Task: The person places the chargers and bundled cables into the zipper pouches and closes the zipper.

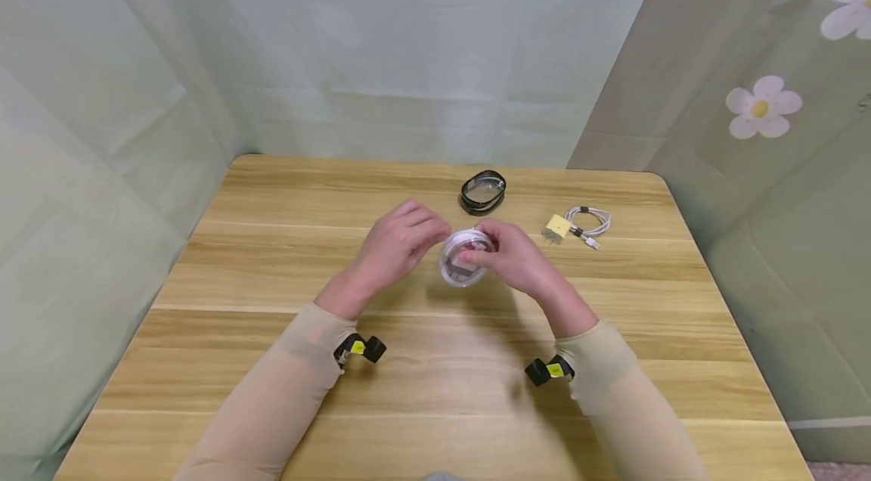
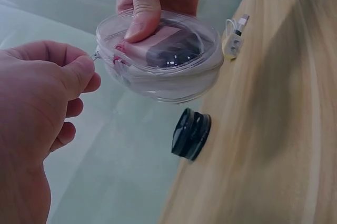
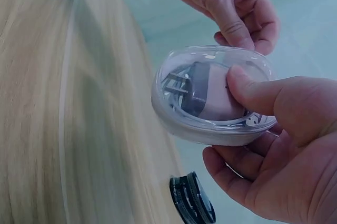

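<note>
A round clear zip pouch with white trim (image 1: 450,273) is held above the table between the hands. Through its clear top show a pink charger (image 3: 218,95) with metal prongs and a pale coiled cable (image 3: 181,72). My right hand (image 1: 513,258) grips the pouch at its right side, thumb on top and fingers underneath. Thumb and forefinger of my left hand (image 1: 404,239) pinch the small metal zipper pull (image 2: 96,56) at the pouch's left edge. The pull itself is mostly hidden by the fingertips.
Behind the hands, a black-rimmed clear pouch (image 1: 483,192) lies near the table's back edge. Farther right are a yellow charger (image 1: 556,228) and a coiled white cable (image 1: 599,222) with a strap. Pale curtains (image 1: 422,50) surround the wooden table (image 1: 272,269).
</note>
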